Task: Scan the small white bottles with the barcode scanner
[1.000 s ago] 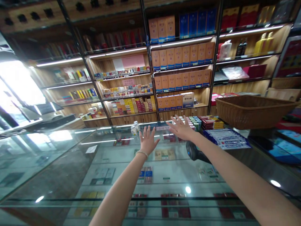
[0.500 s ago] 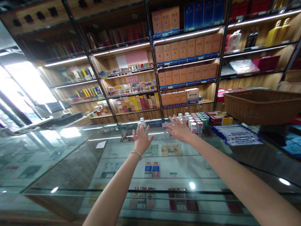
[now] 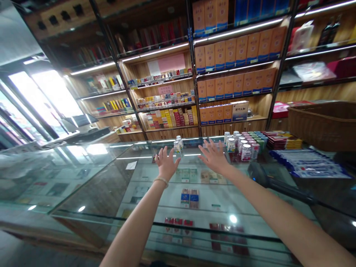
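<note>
My left hand (image 3: 167, 164) reaches out over the glass counter (image 3: 155, 200), fingers spread, with a pale bracelet at the wrist. Just beyond its fingertips stand a few small white bottles (image 3: 177, 146). To the right, my right hand (image 3: 214, 157) is also held out with its fingers apart and nothing in it. A group of white-capped small bottles (image 3: 230, 144) stands close beyond and right of that hand. Whether either hand touches the glass, I cannot tell. Packs with blue bands (image 3: 189, 198) lie inside the case beneath.
A black handheld scanner (image 3: 258, 174) lies by my right forearm. Farther right are blue-and-white packets (image 3: 311, 163), stacked red and yellow packs (image 3: 283, 141) and a brown wicker basket (image 3: 319, 128). Shelves of orange boxes (image 3: 219, 55) rise behind. A white slip (image 3: 131, 165) lies at left.
The view has shifted, so the shelves and counter goods appear farther right. The scanner now shows beside my right forearm. Both hands stay spread; the bottles near the left hand are less covered.
</note>
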`<state>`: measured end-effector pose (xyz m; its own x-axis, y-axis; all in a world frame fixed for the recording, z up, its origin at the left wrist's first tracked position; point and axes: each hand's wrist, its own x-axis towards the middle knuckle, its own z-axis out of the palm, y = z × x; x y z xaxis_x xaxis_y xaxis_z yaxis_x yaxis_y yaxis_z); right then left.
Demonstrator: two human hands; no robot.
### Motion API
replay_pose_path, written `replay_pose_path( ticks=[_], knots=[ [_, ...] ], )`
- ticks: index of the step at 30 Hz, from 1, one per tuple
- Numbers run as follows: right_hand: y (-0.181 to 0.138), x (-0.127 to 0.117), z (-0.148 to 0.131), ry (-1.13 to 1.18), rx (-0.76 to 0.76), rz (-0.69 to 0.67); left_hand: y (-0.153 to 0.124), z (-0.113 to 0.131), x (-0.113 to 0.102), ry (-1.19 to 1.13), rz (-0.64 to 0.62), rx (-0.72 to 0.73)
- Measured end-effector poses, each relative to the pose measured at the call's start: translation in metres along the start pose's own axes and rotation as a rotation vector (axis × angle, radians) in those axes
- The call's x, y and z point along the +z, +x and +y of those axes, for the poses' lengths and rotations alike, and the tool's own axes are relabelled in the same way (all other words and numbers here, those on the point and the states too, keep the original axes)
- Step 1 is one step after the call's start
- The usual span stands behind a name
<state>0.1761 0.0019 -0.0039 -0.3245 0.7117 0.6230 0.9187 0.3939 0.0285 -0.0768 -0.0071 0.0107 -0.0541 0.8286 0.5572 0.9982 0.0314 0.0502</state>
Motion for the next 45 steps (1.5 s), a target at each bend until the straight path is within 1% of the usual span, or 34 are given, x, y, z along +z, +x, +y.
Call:
replay_pose_path(
  ticks=[3, 6, 11, 16, 21, 28, 32, 36, 40, 45],
  knots=[
    [-0.003, 0.006, -0.003, -0.006, 0.012, 0.08, 0.012, -0.003, 0.007, -0.028, -0.02, -0.075],
    [-0.007, 0.008, -0.006, 0.0, 0.016, 0.117, 0.025, -0.003, 0.017, -0.052, -0.048, -0.139],
    [-0.012, 0.005, -0.009, 0.005, 0.049, 0.1, 0.045, 0.001, 0.035, -0.093, -0.087, -0.223],
    [-0.017, 0.006, -0.011, 0.011, 0.011, 0.058, 0.06, 0.003, 0.05, -0.119, -0.137, -0.329],
    [-0.02, 0.013, -0.012, 0.034, -0.009, 0.045, 0.066, 0.005, 0.057, -0.134, -0.162, -0.345],
    [-0.019, 0.019, -0.013, 0.055, -0.002, 0.066, 0.074, 0.013, 0.057, -0.106, -0.15, -0.35],
    [-0.018, 0.019, -0.013, 0.062, 0.007, 0.078, 0.073, 0.015, 0.055, -0.1, -0.144, -0.346],
    [-0.019, 0.019, -0.013, 0.073, 0.018, 0.072, 0.066, 0.018, 0.049, -0.106, -0.153, -0.315],
    [-0.02, 0.017, -0.012, 0.074, 0.033, 0.049, 0.053, 0.023, 0.041, -0.122, -0.169, -0.288],
    [-0.021, 0.013, -0.01, 0.079, 0.054, 0.023, 0.03, 0.032, 0.031, -0.146, -0.171, -0.233]
  ],
)
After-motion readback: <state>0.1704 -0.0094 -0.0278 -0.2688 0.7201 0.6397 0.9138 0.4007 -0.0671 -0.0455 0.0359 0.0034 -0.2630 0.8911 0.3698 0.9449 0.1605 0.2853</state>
